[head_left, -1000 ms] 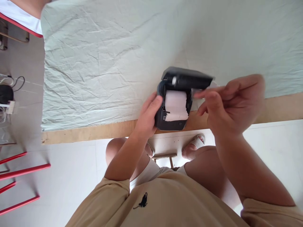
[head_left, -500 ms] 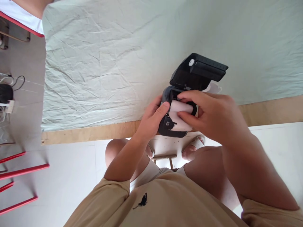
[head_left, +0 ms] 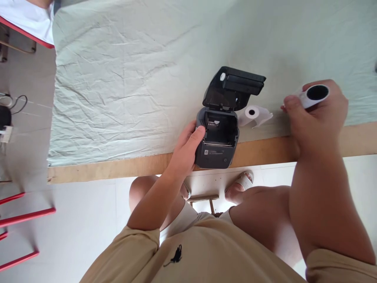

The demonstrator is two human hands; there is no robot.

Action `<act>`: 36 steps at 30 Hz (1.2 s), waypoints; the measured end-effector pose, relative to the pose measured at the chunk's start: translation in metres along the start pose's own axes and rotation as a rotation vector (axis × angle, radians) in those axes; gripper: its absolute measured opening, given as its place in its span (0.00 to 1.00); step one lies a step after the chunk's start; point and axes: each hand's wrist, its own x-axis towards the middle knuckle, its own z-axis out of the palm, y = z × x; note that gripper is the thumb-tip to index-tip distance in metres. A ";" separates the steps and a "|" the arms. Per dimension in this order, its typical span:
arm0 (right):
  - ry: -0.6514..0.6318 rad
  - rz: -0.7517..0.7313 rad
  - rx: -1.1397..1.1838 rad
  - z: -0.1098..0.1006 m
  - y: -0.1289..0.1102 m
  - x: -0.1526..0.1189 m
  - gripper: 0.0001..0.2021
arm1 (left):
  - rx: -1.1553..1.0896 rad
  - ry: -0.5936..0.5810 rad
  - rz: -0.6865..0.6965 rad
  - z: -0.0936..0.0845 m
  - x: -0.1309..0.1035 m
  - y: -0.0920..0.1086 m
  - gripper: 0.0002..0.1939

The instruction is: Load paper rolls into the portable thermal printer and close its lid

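Note:
A dark portable label printer point(head_left: 216, 155) sits at the table's front edge, its black lid point(head_left: 235, 88) raised and its paper bay bare inside. My left hand point(head_left: 188, 145) grips the printer's left side, thumb on top. Off to the right, my right hand point(head_left: 321, 106) is closed around a white paper roll point(head_left: 308, 100) with a wide dark core facing up. Between the printer and that hand, a smaller white paper roll point(head_left: 251, 113) lies on the cloth, its loose end curling to the right.
A pale green, wrinkled cloth point(head_left: 123, 78) covers the table, with a bare wooden edge point(head_left: 112, 167) along the front. At the upper left shows part of another person in white clothing point(head_left: 28, 17). Red bars point(head_left: 28, 217) and cables point(head_left: 13, 101) are on the left.
The paper roll has come out of the printer in my right hand, which has moved right. The printer has shifted slightly left, and the smaller roll beside it now shows.

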 end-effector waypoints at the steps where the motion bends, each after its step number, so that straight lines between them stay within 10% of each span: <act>1: 0.005 0.003 -0.001 0.002 -0.002 -0.001 0.26 | -0.002 0.003 0.000 0.000 0.000 0.000 0.22; 10: 0.377 0.020 -0.234 -0.012 0.014 -0.022 0.19 | 0.035 0.016 -0.002 0.000 0.000 0.001 0.26; 18: 0.057 0.238 -0.247 0.027 0.009 -0.012 0.16 | 0.074 0.013 0.017 0.001 0.000 0.001 0.27; 30: 0.248 0.123 -0.091 0.028 0.013 -0.019 0.20 | 0.065 0.000 0.025 -0.001 0.001 -0.001 0.26; 36: 0.379 -0.049 0.124 0.022 -0.032 -0.013 0.24 | 0.075 -0.030 0.010 -0.002 0.001 -0.001 0.30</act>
